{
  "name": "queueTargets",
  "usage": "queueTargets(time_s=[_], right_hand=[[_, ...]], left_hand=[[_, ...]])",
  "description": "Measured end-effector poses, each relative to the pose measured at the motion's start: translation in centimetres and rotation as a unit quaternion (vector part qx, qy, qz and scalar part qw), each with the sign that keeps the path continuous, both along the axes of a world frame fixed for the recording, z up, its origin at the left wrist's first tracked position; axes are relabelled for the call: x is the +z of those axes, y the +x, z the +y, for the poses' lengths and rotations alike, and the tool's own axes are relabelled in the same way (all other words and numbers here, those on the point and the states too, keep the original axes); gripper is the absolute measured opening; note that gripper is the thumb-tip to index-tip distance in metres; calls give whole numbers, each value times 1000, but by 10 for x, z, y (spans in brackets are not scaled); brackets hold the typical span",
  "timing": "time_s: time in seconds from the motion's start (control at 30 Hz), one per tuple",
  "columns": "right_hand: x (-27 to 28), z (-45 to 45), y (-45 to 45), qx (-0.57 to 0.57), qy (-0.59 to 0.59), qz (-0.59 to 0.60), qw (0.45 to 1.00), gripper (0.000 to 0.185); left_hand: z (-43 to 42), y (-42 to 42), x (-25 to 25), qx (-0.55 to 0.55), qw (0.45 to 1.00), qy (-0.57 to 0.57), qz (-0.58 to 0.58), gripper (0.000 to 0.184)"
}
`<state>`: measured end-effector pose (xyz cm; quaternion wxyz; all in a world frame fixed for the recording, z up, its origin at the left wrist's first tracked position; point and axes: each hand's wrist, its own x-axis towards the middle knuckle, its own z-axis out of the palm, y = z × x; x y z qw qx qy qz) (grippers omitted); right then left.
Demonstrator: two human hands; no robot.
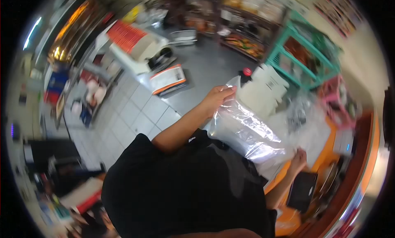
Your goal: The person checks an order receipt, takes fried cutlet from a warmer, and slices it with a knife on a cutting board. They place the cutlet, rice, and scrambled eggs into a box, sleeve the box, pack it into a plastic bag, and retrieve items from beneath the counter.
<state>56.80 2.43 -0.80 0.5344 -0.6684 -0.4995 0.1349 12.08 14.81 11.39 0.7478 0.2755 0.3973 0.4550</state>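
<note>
A shiny clear plastic bag (251, 131) is stretched between my two hands in front of my black shirt. My left hand (218, 99) is closed on its upper left end, fingers pinched at the edge. At the lower right end, my right hand (299, 159) is closed on the other edge. Just beyond the bag, a stack of pale sheets with ragged edges (265, 88) lies on the counter, beside a bottle with a red cap (247, 72). More crumpled clear plastic (302, 110) lies to the right.
A teal plastic rack (269, 59) and a pink basket (332, 92) stand at the right. On the grey counter (210, 59) sit a white and orange box (168, 79) and a metal tray (183, 36). A dark object (302, 190) lies near my right forearm.
</note>
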Motion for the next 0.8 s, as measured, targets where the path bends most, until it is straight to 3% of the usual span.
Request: queueTargets(time_s=[0.03,0.07,0.1,0.13,0.2,0.23,0.3,0.33,0.4,0.43,0.47,0.5,0.57,0.6,0.63,0.7,0.73,0.77,0.8], right_hand=[[5,0,7,-45,-85,69,993,18],[8,1,26,33,-210,154,965,35],[25,20,-17,261,-219,153,928,59],[31,27,-58,351,-198,126,906,86],[77,28,-161,441,-128,122,880,107],[89,25,-199,468,-83,167,864,85],[43,18,-210,431,-146,207,866,54],[52,24,-211,441,-144,164,870,44],[76,36,-210,454,-136,82,876,25],[68,42,-189,421,-206,98,878,35],[85,40,-197,448,-156,141,869,45],[101,36,-210,473,-104,183,856,55],[100,18,-230,546,-124,217,800,76],[79,11,-234,521,-121,72,842,85],[98,-7,-260,428,-139,160,879,62],[116,7,-243,381,-223,22,897,31],[117,13,-230,349,-162,-33,923,21],[117,16,-214,310,-103,-86,941,19],[109,23,-188,225,-30,-137,964,21]], left_hand=[[-4,-8,2,24,1000,3,4,27],[-13,-7,21,51,998,-17,31,28],[-32,-12,36,107,992,-43,48,29],[-37,-8,16,70,996,42,45,30],[-54,11,-2,-40,996,83,17,27],[-63,24,3,-114,992,44,-10,24],[-78,46,3,-164,970,132,-121,22],[-85,40,26,-136,974,125,-129,20],[-84,25,22,-61,986,111,-109,21],[-84,16,21,-26,990,101,-100,22],[-91,4,42,18,981,76,-179,24],[-93,7,43,11,981,73,-180,23],[-101,22,42,-3,981,64,-184,23],[-101,36,27,-42,986,62,-148,22],[-101,37,30,-31,986,80,-146,20],[-97,29,40,-9,983,118,-140,18],[-88,18,31,-8,977,103,-188,20],[-90,-1,53,56,992,53,-103,21],[-88,-15,44,90,979,67,-173,21]])
